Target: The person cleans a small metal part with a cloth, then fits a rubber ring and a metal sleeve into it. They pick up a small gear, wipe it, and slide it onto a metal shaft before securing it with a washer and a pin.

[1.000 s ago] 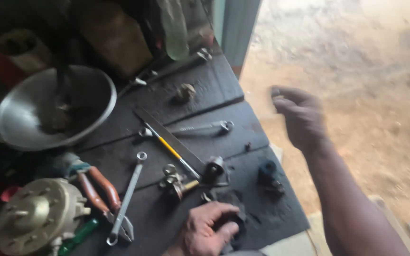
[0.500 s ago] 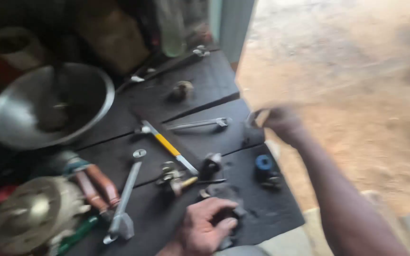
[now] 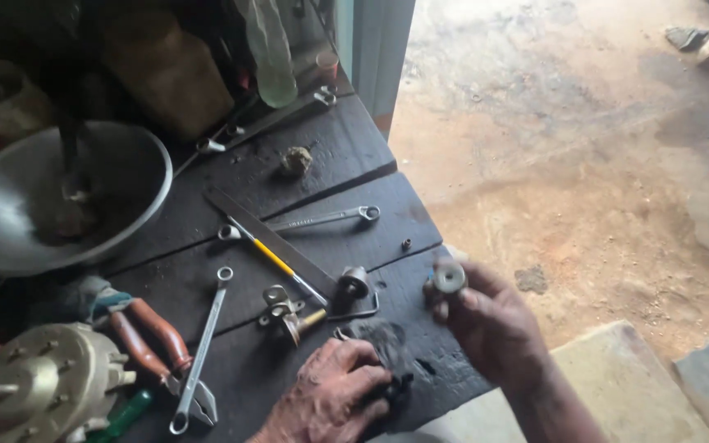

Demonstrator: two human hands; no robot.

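My right hand (image 3: 492,324) holds a small round metal part (image 3: 450,278) with a pale face in its fingertips, just above the front right corner of the dark wooden workbench (image 3: 346,156). My left hand (image 3: 331,394) rests at the near edge, its fingers closed on a black greasy part (image 3: 383,344). Between the hands and the bench middle lie a small cylindrical fitting (image 3: 354,281) and a brass-tipped fitting (image 3: 287,312).
A ring spanner (image 3: 322,218), a yellow-handled screwdriver (image 3: 276,261), a long spanner (image 3: 198,353) and orange-handled pliers (image 3: 153,340) lie on the bench. A metal bowl (image 3: 137,176) stands at left, a round metal housing (image 3: 38,385) at bottom left. Bare dirt floor (image 3: 576,148) lies to the right.
My right hand has come down from out over the floor to the bench's front right corner and now holds the small round part. My left hand has stayed on the black part.
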